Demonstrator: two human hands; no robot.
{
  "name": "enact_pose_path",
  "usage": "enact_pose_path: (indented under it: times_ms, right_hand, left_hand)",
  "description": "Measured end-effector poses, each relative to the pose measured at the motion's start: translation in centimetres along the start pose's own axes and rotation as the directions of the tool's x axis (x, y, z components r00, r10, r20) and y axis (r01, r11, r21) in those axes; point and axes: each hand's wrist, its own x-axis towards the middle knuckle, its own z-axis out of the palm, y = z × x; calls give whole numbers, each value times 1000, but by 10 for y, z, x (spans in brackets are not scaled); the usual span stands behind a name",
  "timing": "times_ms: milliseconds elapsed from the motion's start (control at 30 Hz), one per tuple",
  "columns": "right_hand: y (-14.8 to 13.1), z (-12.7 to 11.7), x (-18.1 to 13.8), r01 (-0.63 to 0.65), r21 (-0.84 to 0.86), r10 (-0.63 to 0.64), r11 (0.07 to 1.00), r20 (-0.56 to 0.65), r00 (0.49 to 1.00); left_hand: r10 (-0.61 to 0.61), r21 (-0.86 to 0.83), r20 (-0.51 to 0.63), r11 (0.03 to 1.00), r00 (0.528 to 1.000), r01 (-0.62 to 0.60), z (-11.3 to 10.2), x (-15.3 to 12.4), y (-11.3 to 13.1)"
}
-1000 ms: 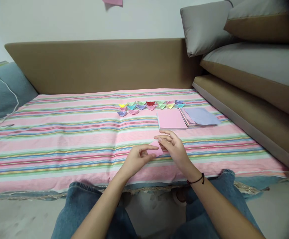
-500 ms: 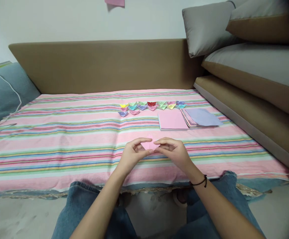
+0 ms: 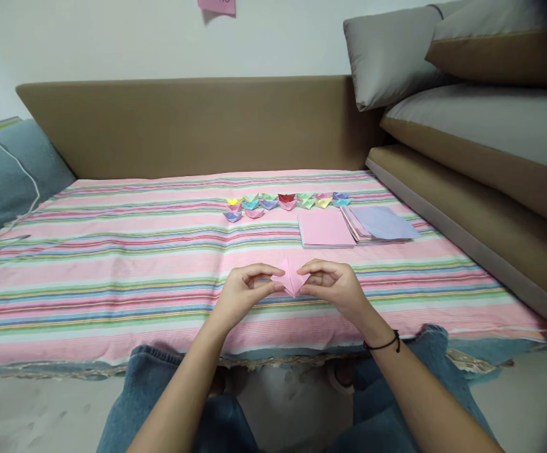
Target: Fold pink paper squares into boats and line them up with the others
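Observation:
A piece of folded pink paper (image 3: 291, 277) is held up between my two hands, diamond-shaped with a crease down its middle. My left hand (image 3: 248, 289) pinches its left corner between thumb and fingers. At the opposite corner, my right hand (image 3: 332, 286) pinches it the same way, a dark cord around that wrist. Beyond the hands, several small folded paper boats (image 3: 268, 204) in many colours stand in rows on the striped cloth (image 3: 136, 264). A stack of pink paper squares (image 3: 326, 228) lies just past my right hand.
Beside the pink stack is a looser pile of sheets with a lavender one (image 3: 384, 223) on top. Grey and brown cushions (image 3: 481, 132) are heaped along the right. A brown backrest (image 3: 198, 129) closes off the back. A white cable (image 3: 31, 179) runs at far left.
The pink paper has been pulled outward into a wider diamond, its middle now showing. My hands have moved slightly apart, still pinching its corners.

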Motion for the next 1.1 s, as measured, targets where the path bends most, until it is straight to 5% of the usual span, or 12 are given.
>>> enact_pose_path:
  times_ms: [633,900,1100]
  right_hand:
    - [1,4,-2,96,-173,-108,980,-64,992]
    - [0,6,-2,202,-343,-233,917,-50,971]
    - [7,12,-5,86,-185,-109,979,-119,987]
  left_hand:
    - [52,32,-145,998,988,-48,16,-2,-4]
    - [171,165,-41,973,984,-163,21,-3,-8]
    - [270,219,-159,947,950,-233,21,0,-15]
